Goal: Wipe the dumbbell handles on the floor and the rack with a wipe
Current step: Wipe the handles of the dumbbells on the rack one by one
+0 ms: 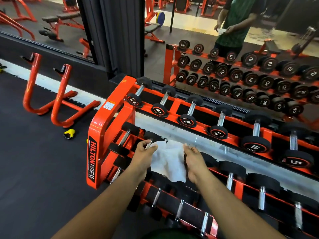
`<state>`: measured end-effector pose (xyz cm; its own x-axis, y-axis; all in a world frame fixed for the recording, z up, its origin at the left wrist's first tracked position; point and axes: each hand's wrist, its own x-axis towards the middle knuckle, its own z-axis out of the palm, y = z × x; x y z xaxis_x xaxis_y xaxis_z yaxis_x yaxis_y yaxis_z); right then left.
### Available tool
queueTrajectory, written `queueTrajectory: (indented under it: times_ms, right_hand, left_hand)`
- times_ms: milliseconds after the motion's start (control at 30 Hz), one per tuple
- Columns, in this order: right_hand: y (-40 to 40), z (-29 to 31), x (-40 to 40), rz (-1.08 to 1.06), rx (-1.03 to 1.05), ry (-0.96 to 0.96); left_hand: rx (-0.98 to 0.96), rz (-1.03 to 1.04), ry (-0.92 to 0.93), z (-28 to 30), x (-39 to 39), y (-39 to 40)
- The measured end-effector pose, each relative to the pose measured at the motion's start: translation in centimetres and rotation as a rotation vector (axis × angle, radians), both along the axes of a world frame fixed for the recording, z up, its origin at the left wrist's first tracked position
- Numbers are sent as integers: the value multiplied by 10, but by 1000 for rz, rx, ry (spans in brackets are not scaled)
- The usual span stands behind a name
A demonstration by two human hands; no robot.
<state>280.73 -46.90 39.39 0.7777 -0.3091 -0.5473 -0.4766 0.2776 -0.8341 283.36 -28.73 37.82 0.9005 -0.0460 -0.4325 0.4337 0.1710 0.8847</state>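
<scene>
You stand over an orange dumbbell rack (98, 128) in a gym, a white wipe (168, 161) stretched between your two hands above its middle tier. Your left hand (144, 152) pinches the wipe's left edge between thumb and fingers; your right hand (194, 161) grips the right edge, fingers curled around the sheet. The wipe hangs loose and crumpled, its lower corner drooping toward the near tier, touching no handle. On the far top tier, small dumbbells (163, 102) marked 2.5 sit in a row with chrome handles pointing toward you, and larger ones (256, 137) marked 5 lie to their right. More chrome handles (179, 210) line the near bottom tier beneath your forearms. A wall mirror (224, 54) behind the rack reflects the weights and a person in a green shirt holding the wipe. On the black floor (34, 152) to the left lie a small yellow object (69, 133) and curved orange frames (57, 94)
</scene>
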Motion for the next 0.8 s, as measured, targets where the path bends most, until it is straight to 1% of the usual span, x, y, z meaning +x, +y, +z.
queueTrajectory:
  times_ms: [100, 167, 267, 300, 367, 433, 467, 533, 567, 600, 667, 700, 767, 800]
  right_hand:
    - [-12, 6, -3, 212, -5, 13]
    - [-16, 8, -5, 303, 0, -43]
    - [-21, 7, -7, 289, -120, -166]
    - [-21, 6, -7, 295, -175, -191]
    - [-19, 7, -9, 284, -213, -207]
    - [-16, 13, -13, 263, -258, -235]
    - [-16, 15, -15, 272, -323, -282]
    - [-15, 18, -20, 332, -489, -416]
    - [-16, 18, -21, 369, -548, -478]
    - [-16, 17, -21, 397, -573, -526]
    - [-18, 14, -24, 423, -547, -585]
    - [-20, 12, -25, 429, -488, -601]
    - [-24, 9, -25, 377, -315, -570]
    - [-26, 7, -24, 322, -247, -521]
  left_hand:
    - [121, 8, -68, -4, 4, 6]
    - [195, 17, -125, -5, 6, 8]
    - [229, -43, -197, -5, 6, 8]
    - [217, -79, -218, -4, 5, 8]
    - [187, -138, -231, -2, 4, 7]
    - [151, -136, -188, -2, 5, 5]
    - [142, -116, -135, -1, 5, 4]
    - [110, -106, 43, 4, 8, -1]
    - [105, -127, 111, 7, 8, -3]
    - [123, -157, 141, 10, 8, -6]
    - [143, -167, 117, 10, 7, -11]
    - [125, -139, 81, 9, 6, -14]
    - [81, -74, 9, 9, 5, -16]
    - [84, -59, -37, 8, 5, -15]
